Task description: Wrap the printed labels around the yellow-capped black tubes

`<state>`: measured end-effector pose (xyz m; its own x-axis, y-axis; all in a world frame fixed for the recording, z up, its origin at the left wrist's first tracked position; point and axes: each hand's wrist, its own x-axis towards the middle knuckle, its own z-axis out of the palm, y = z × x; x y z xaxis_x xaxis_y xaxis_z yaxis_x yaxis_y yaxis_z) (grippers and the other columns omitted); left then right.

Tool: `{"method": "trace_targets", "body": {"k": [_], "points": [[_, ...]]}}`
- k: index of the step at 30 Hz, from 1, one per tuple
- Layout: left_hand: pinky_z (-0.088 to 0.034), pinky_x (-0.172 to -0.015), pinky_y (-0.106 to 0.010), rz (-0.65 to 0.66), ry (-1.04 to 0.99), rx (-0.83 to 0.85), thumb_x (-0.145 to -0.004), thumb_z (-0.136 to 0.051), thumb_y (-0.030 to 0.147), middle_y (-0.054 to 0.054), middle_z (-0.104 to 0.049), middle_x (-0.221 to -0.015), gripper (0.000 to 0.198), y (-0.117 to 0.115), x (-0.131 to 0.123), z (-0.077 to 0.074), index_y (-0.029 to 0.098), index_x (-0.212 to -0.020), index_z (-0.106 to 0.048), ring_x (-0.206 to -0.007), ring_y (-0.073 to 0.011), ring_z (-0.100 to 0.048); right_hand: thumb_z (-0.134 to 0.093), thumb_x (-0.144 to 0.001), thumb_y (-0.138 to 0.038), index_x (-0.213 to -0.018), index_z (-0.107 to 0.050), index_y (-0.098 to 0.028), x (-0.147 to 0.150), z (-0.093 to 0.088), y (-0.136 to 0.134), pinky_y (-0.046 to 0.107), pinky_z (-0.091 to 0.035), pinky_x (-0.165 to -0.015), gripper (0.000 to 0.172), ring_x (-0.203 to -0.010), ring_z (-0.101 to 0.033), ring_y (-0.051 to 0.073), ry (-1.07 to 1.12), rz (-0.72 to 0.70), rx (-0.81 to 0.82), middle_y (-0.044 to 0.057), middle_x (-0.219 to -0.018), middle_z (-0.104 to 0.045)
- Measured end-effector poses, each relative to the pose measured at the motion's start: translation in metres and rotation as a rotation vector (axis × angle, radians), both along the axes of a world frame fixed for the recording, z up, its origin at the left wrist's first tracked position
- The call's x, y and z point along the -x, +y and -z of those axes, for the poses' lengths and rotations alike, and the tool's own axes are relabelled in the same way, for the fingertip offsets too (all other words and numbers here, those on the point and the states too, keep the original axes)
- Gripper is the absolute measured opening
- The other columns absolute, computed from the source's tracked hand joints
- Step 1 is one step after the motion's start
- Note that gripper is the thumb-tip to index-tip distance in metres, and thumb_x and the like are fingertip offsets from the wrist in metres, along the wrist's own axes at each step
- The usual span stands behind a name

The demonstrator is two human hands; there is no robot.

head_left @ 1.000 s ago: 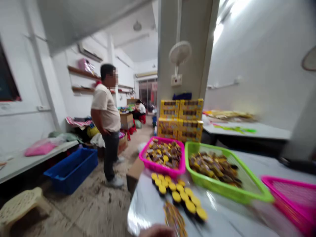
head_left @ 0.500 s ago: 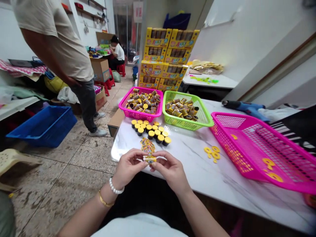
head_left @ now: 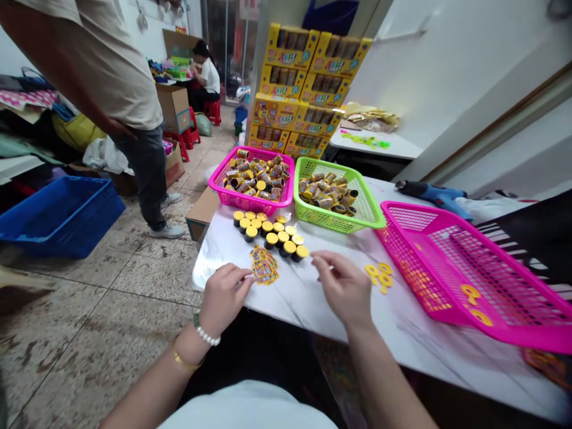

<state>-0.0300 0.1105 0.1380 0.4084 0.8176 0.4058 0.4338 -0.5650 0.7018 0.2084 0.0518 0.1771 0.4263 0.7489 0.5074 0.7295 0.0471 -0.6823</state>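
Note:
My left hand (head_left: 226,298) is closed in a pinch at the near left edge of a small pile of printed yellow-orange stickers (head_left: 266,266). What lies between its fingertips is too small to make out. My right hand (head_left: 343,287) hovers over the table, to the right of the stickers, its fingers curled together and pointing towards the rows of short black pots with yellow lids (head_left: 270,240). Its fingertips are close to the nearest pot, and I cannot see whether they hold anything. The two hands are apart.
Behind the pots, a pink basket (head_left: 213,182) and a green basket (head_left: 378,221) hold printed yellow tubes. Yellow rings (head_left: 384,269) lie right, beside a larger pink basket (head_left: 429,298). A blue heat gun (head_left: 431,193) and stacked yellow boxes (head_left: 290,113) stand behind. One person (head_left: 129,77) stands left; another sits farther back.
My hands have separated; before, both held a small yellow-and-white printed piece in front of the stickers. My right hand has moved right, and that piece is no longer visible between them.

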Motion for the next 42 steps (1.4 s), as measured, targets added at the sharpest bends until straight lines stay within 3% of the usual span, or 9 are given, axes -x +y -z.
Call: {"method": "trace_targets", "body": {"k": [3, 7, 12, 15, 19, 23, 26, 31, 42], "points": [[-0.048, -0.070, -0.028, -0.059, 0.293, -0.037, -0.091, -0.064, 0.026, -0.007, -0.068, -0.081, 0.014, 0.011, -0.023, 0.002, 0.018, -0.094, -0.075, -0.078, -0.0188, -0.064, -0.059, -0.094, -0.033, -0.086, -0.073, -0.021, 0.035, 0.031, -0.027, 0.027, -0.054, -0.061, 0.020, -0.083, -0.069, 0.019, 0.029, -0.106, 0.057, 0.007, -0.093, -0.075], [-0.044, -0.062, -0.026, -0.090, 0.497, 0.040, -0.091, -0.063, 0.025, -0.007, -0.072, -0.088, 0.012, 0.024, -0.045, -0.001, 0.019, -0.093, -0.073, -0.075, -0.0190, -0.065, -0.059, -0.095, -0.033, -0.088, -0.074, -0.021, 0.046, 0.045, -0.036, 0.028, -0.052, -0.064, 0.020, -0.080, -0.068, 0.018, 0.130, -0.157, 0.135, 0.006, -0.092, -0.075], [-0.047, -0.067, -0.024, -0.019, 0.279, -0.083, -0.093, -0.062, 0.024, -0.005, -0.071, -0.081, 0.013, 0.021, -0.038, -0.004, 0.018, -0.090, -0.073, -0.073, -0.0159, -0.065, -0.060, -0.092, -0.050, -0.090, -0.076, -0.019, 0.036, 0.035, -0.030, 0.029, -0.050, -0.059, 0.035, -0.068, -0.065, 0.018, 0.411, -0.121, 0.228, 0.008, -0.084, -0.074], [-0.047, -0.066, -0.024, 0.057, 0.120, -0.269, -0.098, -0.055, 0.027, -0.005, -0.069, -0.074, 0.022, 0.009, -0.029, -0.006, 0.019, -0.096, -0.076, -0.068, -0.0139, -0.063, -0.062, -0.085, -0.064, -0.092, -0.076, -0.015, 0.036, 0.026, -0.019, 0.026, -0.043, -0.048, 0.051, -0.051, -0.054, 0.013, 0.635, -0.233, 0.361, 0.007, -0.072, -0.072], [-0.047, -0.063, -0.023, 0.086, 0.026, -0.358, -0.098, -0.054, 0.024, -0.004, -0.070, -0.071, 0.022, -0.006, -0.023, -0.013, 0.018, -0.103, -0.074, -0.062, -0.0117, -0.060, -0.074, -0.076, -0.060, -0.070, -0.070, -0.014, 0.046, 0.022, -0.003, 0.022, -0.035, -0.044, 0.047, -0.045, -0.042, 0.008, 0.797, -0.331, 0.358, 0.000, -0.055, -0.060], [-0.047, -0.058, -0.019, -0.084, -0.220, -0.129, -0.093, -0.062, 0.024, -0.001, -0.068, -0.071, 0.013, -0.018, -0.019, -0.021, 0.016, -0.095, -0.072, -0.057, -0.0082, -0.057, -0.069, -0.079, -0.062, -0.064, -0.062, -0.017, 0.061, 0.025, 0.002, 0.022, -0.034, -0.044, 0.049, -0.045, -0.042, 0.009, 0.811, -0.164, 0.213, -0.002, -0.050, -0.052], [-0.044, -0.052, -0.017, -0.093, -0.387, 0.081, -0.092, -0.064, 0.026, 0.000, -0.068, -0.066, 0.018, -0.024, -0.019, -0.023, 0.015, -0.080, -0.071, -0.052, -0.0072, -0.054, -0.063, -0.084, -0.064, -0.062, -0.060, -0.017, 0.071, 0.029, -0.001, 0.023, -0.035, -0.045, 0.052, -0.048, -0.044, 0.011, 0.742, -0.098, 0.158, -0.001, -0.052, -0.054], [-0.042, -0.049, -0.018, -0.088, -0.511, 0.347, -0.089, -0.067, 0.031, -0.001, -0.068, -0.064, 0.020, -0.026, -0.024, -0.018, 0.014, -0.084, -0.075, -0.051, -0.0078, -0.053, -0.060, -0.091, -0.054, -0.060, -0.058, -0.018, 0.079, 0.037, -0.008, 0.024, -0.037, -0.050, 0.047, -0.052, -0.044, 0.012, 0.577, -0.138, 0.090, -0.002, -0.054, -0.051], [-0.041, -0.053, -0.020, -0.152, -0.531, 0.587, -0.075, -0.076, 0.030, -0.001, -0.062, -0.061, 0.014, -0.021, -0.025, -0.022, 0.017, -0.076, -0.076, -0.055, -0.0100, -0.050, -0.057, -0.096, -0.034, -0.062, -0.058, -0.020, 0.080, 0.037, -0.012, 0.021, -0.043, -0.053, 0.037, -0.052, -0.049, 0.012, 0.272, -0.254, -0.031, -0.002, -0.058, -0.052]]}}
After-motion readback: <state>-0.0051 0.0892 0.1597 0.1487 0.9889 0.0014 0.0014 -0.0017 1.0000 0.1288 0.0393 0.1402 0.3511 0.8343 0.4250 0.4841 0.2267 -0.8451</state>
